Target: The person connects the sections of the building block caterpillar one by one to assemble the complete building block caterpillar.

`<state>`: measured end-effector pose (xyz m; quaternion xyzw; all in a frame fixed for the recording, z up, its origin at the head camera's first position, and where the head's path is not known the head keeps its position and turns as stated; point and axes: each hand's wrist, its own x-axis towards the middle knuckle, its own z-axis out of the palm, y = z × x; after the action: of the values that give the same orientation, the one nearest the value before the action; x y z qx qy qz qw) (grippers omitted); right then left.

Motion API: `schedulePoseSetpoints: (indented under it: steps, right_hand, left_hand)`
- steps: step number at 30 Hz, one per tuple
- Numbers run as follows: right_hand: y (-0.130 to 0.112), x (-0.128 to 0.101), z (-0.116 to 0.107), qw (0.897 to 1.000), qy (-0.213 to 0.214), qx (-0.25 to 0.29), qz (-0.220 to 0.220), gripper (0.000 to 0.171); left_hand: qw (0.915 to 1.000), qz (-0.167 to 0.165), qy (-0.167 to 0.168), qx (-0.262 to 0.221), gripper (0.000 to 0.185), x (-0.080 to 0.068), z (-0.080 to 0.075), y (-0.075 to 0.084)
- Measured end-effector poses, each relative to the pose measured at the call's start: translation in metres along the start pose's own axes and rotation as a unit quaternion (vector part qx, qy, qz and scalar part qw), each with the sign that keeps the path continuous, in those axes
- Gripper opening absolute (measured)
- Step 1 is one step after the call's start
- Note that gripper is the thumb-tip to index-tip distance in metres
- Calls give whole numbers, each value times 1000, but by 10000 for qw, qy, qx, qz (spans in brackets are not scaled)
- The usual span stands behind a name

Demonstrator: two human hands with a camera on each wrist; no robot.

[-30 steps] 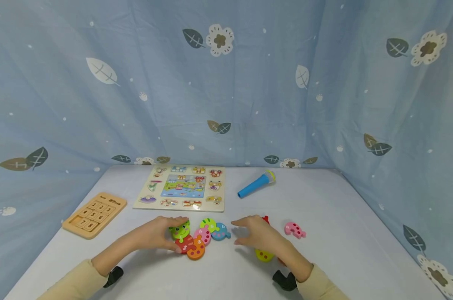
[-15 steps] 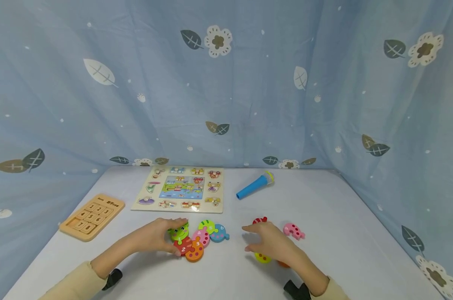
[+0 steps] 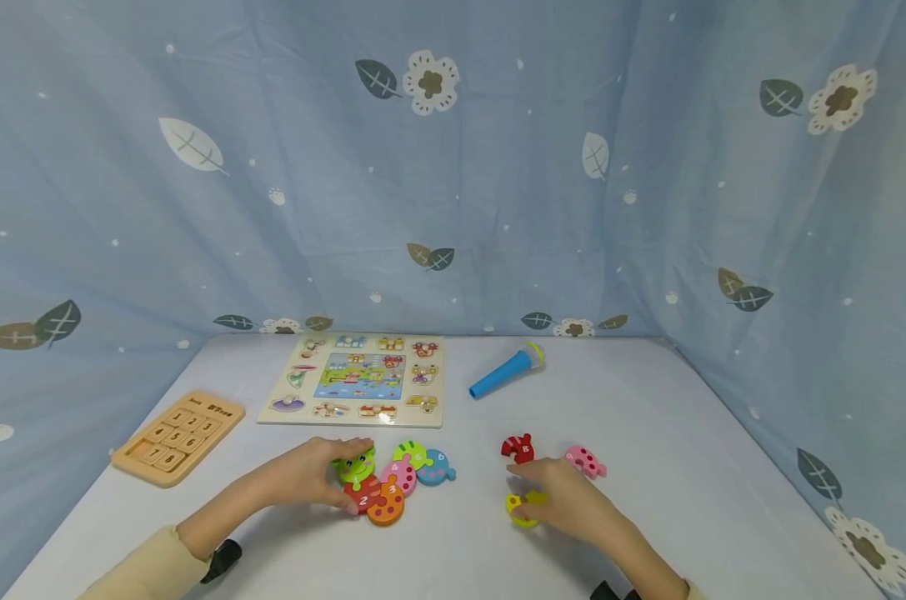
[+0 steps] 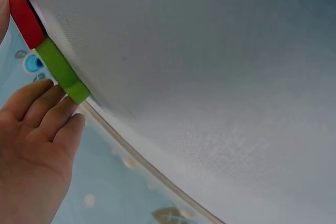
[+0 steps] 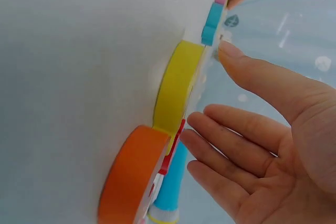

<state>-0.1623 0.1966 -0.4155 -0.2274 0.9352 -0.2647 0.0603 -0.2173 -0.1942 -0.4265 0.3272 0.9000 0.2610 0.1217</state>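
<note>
A chain of numbered wooden pieces lies at the table's front: a green frog head, red, orange, pink, green and blue. My left hand rests beside it, straight fingers touching the green head's edge. My right hand hovers open over a loose yellow piece, fingers spread beside that yellow piece and an orange one. A red piece and a pink piece lie loose nearby.
Farther back lie a picture puzzle board, a wooden number board at the left edge and a blue toy microphone. A blue leaf-print curtain closes the table's back and sides. The table is white.
My right hand has drawn back from beside the blue piece to the yellow piece, uncovering the red one. My left hand has stayed at the green head.
</note>
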Motion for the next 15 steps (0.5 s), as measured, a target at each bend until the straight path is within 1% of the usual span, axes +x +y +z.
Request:
schedulePoseSetpoints:
  steps: [4,7,11,15]
  right_hand:
    - [1,-5,0,9999,10,53,101,48]
    - [3,-9,-1,9998,103,93,108,49]
    - [7,-16,-1,9990,155,411,103,50]
    - [9,-23,-1,9985,205,410,299,50]
  left_hand:
    - [10000,20,-17,-3,91,0,-1,0]
    - [10000,27,-29,-3,90,0,-1,0]
    - [10000,-23,-52,-1,89,0,-1,-1]
    - [10000,-61,-62,-22,90,1,0,-2]
